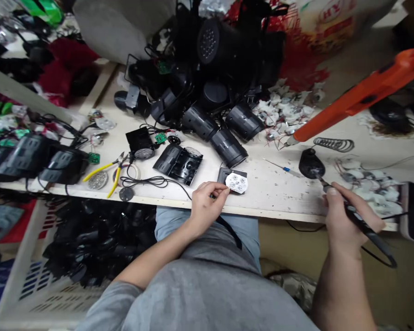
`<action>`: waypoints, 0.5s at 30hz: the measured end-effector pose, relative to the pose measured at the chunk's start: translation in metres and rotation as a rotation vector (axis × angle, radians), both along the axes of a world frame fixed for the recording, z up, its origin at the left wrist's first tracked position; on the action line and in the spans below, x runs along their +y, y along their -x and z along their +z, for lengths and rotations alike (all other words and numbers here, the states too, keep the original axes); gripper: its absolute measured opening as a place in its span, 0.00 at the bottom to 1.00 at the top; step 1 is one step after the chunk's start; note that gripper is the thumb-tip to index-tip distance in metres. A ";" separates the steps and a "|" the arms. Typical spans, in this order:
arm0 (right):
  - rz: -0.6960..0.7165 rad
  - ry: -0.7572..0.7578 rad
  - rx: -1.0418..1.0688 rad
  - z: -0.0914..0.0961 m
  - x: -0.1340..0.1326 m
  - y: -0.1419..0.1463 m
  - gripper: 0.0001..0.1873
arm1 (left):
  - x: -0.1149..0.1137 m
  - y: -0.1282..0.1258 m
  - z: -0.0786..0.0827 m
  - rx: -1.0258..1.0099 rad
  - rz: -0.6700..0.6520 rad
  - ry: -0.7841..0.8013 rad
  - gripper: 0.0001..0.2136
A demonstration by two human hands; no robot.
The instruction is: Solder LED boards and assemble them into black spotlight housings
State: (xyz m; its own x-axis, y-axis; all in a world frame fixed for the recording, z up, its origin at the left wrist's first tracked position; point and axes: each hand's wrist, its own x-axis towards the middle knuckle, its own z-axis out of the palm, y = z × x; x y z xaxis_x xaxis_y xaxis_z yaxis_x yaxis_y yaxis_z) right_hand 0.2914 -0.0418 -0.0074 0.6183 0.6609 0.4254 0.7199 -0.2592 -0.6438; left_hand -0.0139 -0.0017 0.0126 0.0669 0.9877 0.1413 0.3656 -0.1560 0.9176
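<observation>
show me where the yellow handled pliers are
In the head view, the yellow-handled pliers lie near the front edge of the workbench, well left of the person's left hand, beside a round silver disc and right of the black lamp housings.

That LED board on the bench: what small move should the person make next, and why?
Probably bring the soldering iron across to the LED board. The left hand seems to be steadying the board near the edge of the bench, while the right hand grips the iron with its tip by a black cap, away from the board.
</observation>
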 end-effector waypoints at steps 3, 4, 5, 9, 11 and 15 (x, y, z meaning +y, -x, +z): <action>0.004 -0.030 -0.035 0.002 -0.001 0.003 0.25 | -0.002 -0.001 -0.002 0.004 0.003 -0.028 0.03; 0.016 -0.037 -0.070 0.005 -0.002 0.005 0.25 | -0.003 -0.001 -0.003 0.014 0.000 -0.053 0.03; 0.025 -0.049 -0.109 0.008 -0.003 0.008 0.25 | -0.003 -0.001 -0.003 0.030 -0.004 -0.085 0.03; 0.048 -0.137 -0.178 0.026 -0.014 0.028 0.21 | -0.005 -0.002 -0.004 0.138 -0.021 -0.207 0.06; 0.077 -0.198 -0.159 0.036 -0.021 0.041 0.18 | -0.005 -0.003 -0.003 0.200 -0.025 -0.223 0.07; 0.272 -0.255 -0.131 0.052 -0.035 0.066 0.15 | -0.005 -0.007 -0.003 0.275 -0.016 -0.203 0.08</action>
State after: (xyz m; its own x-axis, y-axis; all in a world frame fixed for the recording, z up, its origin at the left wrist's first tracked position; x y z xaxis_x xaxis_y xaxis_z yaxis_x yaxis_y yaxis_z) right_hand 0.2258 -0.0766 0.0451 0.3648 0.6561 0.6607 0.8207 0.1085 -0.5609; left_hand -0.0067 -0.0069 0.0101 0.1449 0.9399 0.3091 0.5915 -0.3327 0.7345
